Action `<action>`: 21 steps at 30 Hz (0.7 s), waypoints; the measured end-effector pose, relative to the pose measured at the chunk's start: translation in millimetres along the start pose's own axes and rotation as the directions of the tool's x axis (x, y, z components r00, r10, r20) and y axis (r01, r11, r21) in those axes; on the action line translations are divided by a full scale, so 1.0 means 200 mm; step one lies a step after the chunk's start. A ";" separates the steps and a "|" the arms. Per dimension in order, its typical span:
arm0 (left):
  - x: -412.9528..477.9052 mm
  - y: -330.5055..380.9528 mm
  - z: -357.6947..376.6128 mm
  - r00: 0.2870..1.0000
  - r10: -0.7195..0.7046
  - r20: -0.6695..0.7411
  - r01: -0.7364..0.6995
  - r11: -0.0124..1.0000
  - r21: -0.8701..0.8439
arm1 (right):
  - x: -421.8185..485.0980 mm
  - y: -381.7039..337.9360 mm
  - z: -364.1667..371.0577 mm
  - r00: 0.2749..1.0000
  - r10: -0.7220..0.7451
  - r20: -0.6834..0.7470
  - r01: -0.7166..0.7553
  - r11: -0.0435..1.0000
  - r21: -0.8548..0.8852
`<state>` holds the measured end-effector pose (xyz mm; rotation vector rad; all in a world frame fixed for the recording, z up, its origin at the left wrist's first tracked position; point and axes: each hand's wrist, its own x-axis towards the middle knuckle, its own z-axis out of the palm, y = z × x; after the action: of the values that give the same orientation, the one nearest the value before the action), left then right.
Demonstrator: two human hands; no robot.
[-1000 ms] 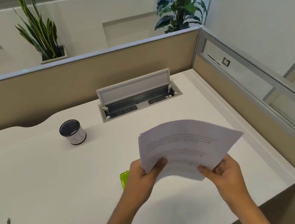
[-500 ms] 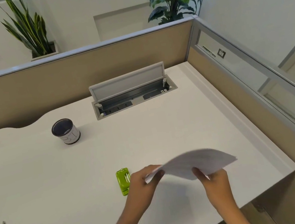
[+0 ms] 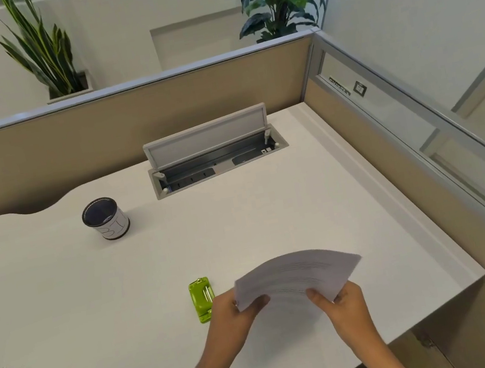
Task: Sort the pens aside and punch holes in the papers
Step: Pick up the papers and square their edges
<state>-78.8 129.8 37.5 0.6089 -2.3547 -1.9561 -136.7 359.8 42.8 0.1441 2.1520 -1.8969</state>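
We hold both forearms extended forward and converging. Our left hand (image 3: 232,315) is clamped in a pinch, thumb on top, fingers beneath; our right hand (image 3: 344,303) grips likewise, thumb uppermost, the two hands near each other but apart

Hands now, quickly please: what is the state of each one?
Left hand: closed on the papers, at their left corner.
Right hand: closed on the papers, at their near edge.

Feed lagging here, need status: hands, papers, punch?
Left hand and right hand both gripping papers. Green hole punch untouched beside left hand. Nothing between them.
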 end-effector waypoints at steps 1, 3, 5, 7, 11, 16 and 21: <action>0.00 -0.01 0.00 1.000 -0.017 0.011 0.016 1.000 0.019 | 0.00 0.02 0.00 1.000 0.013 -0.007 -0.013 1.000 0.001; -0.01 -0.01 0.00 1.000 -0.016 0.025 0.015 1.000 0.027 | -0.01 0.03 -0.01 0.999 0.014 -0.032 -0.013 1.000 0.019; -0.02 0.01 -0.01 1.000 -0.010 0.023 0.010 1.000 -0.002 | -0.02 0.03 -0.02 0.999 0.012 -0.045 -0.011 0.999 0.031; -0.03 0.03 -0.01 1.000 -0.002 0.011 0.002 1.000 -0.020 | -0.04 0.02 -0.02 0.999 0.017 -0.042 -0.016 0.999 0.029; -0.06 0.10 0.02 0.999 0.033 -0.026 -0.035 0.999 -0.039 | -0.05 -0.01 -0.02 0.997 0.012 -0.083 -0.012 1.000 -0.001; -0.10 0.17 0.01 0.994 0.103 -0.021 -0.104 0.992 -0.076 | -0.08 -0.05 -0.05 0.991 -0.047 -0.129 0.051 0.998 0.028; -0.11 0.09 0.03 0.999 -0.023 -0.041 0.025 0.998 0.061 | -0.10 0.02 -0.02 0.998 0.060 -0.028 -0.059 0.998 0.009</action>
<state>-65.7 145.5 58.7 0.6768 -2.4031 -1.8680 -117.3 367.2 45.3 0.2356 2.1342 -1.8814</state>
